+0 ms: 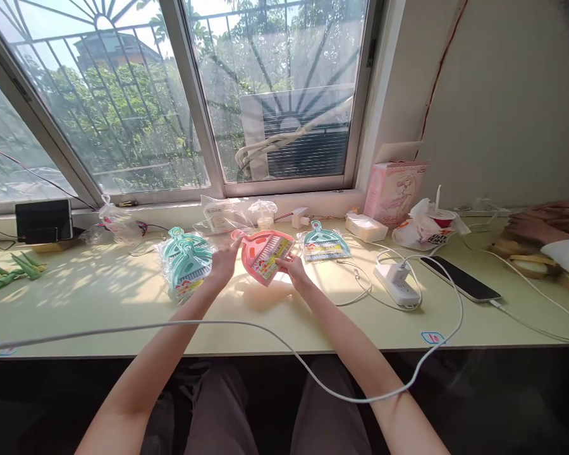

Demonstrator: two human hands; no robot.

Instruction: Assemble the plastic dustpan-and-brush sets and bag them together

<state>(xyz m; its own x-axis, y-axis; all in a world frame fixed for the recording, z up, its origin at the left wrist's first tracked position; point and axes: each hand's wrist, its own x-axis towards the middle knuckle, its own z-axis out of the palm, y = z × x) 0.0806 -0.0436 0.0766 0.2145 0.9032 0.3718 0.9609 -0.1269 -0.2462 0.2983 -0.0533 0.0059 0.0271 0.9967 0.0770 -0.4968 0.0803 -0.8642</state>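
Observation:
A pink toy dustpan and brush set (258,251) with a printed yellow label is held above the table, tilted, between both hands. My left hand (225,260) pinches its handle end at the upper left. My right hand (292,268) grips its lower right edge by the label, thumb on top. To the left lies a pile of green dustpan sets (186,259) in clear plastic wrap, close to my left wrist. Another green dustpan set (324,243) rests flat on the table to the right of the pink one.
A white power strip (397,285), a charging phone (461,278) and looping white cables lie at the right. One cable (270,330) crosses in front of my forearms. A pink box (392,193) and a tablet (43,221) stand near the window. Another person's hand (533,221) appears far right.

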